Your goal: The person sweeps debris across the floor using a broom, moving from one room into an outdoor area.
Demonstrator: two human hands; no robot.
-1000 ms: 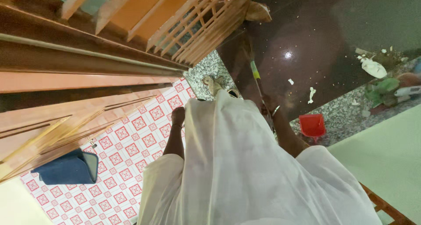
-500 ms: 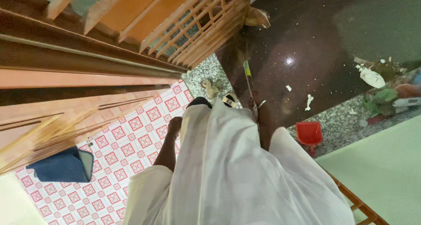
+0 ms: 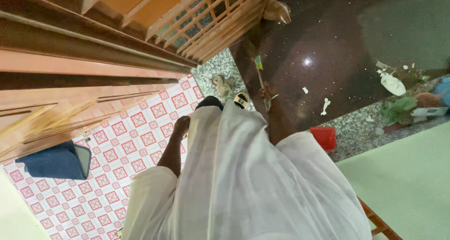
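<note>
A red dustpan (image 3: 323, 138) stands on the speckled granite strip (image 3: 361, 127) at the near edge of the dark polished floor (image 3: 328, 38). Scraps of white paper (image 3: 325, 106) lie scattered on the dark floor, and a heap of rubbish (image 3: 403, 97) with a white bag and green pieces sits toward its far right edge. A crumpled brown rag (image 3: 221, 84) lies on the granite near the foot of a wooden lattice railing (image 3: 211, 20). A blue cushion-like bag (image 3: 56, 160) rests on the red-and-white patterned tile floor (image 3: 126, 146), close beside wooden panelling (image 3: 70, 76). A pale green wall (image 3: 412, 184) fills the lower right.
</note>
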